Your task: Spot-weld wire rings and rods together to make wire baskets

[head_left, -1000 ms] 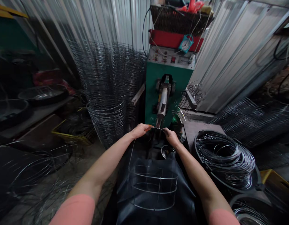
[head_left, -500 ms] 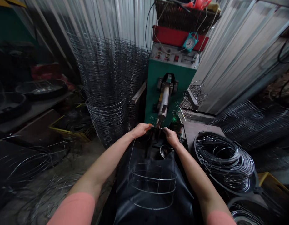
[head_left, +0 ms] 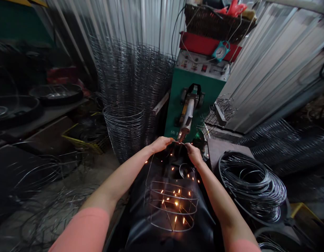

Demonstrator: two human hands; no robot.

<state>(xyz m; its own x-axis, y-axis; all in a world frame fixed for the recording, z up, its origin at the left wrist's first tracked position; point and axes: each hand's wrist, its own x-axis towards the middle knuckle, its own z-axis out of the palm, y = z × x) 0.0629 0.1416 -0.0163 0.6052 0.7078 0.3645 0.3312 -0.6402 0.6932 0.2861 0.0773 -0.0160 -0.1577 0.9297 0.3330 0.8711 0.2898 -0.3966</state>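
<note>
Below the metal arm (head_left: 188, 115) of a green machine (head_left: 169, 105), my two hands meet at its tip. My left hand (head_left: 162, 143) is closed on a wire, with a bit of orange at its fingertips. Closed on the wire from the other side is my right hand (head_left: 193, 154). A round wire frame (head_left: 174, 211) hangs below my hands over a black apron (head_left: 143, 238). Orange sparks fly over the frame and the apron. A small round metal bowl (head_left: 186, 170) sits just below my right hand.
Tall stacks of wire baskets (head_left: 123, 129) stand left of the machine. At the right, a black tub (head_left: 222, 175) holds coiled wire rings (head_left: 267, 182). A yellow crate (head_left: 98, 147) and loose wires (head_left: 56, 206) lie at the left.
Sparks have appeared at the machine's tip and over the wire frame. The view has shifted slightly, while both hands stay closed at the tip.
</note>
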